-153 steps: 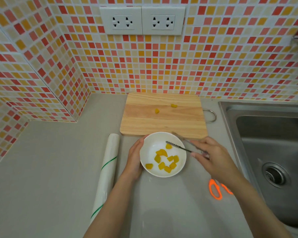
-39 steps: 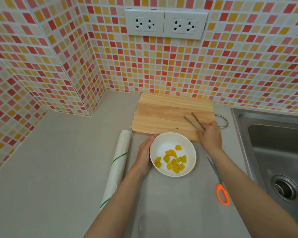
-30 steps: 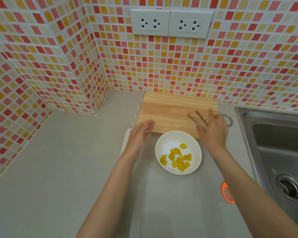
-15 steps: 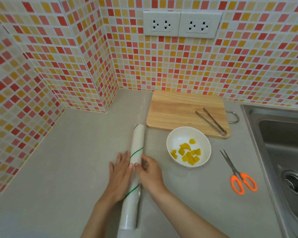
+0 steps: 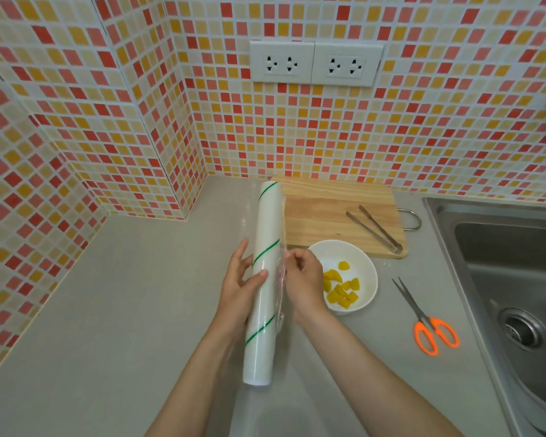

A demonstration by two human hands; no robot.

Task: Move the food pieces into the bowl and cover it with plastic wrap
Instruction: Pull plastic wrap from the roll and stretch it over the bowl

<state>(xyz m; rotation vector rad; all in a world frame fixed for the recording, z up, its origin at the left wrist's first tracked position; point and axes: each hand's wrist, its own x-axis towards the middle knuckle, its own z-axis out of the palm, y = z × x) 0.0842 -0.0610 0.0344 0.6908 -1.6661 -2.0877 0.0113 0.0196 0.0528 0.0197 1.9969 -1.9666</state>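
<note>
Bowl [image 5: 368,266] on grey counter [image 5: 108,310], tiled wall [image 5: 76,105]

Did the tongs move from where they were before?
Yes. The tongs were in the right hand over the bowl; now they lie on the cutting board, behind the bowl, with no hand touching them.

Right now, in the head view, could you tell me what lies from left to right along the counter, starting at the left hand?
left hand → plastic wrap roll → right hand → bowl with the food pieces → scissors → sink
</note>
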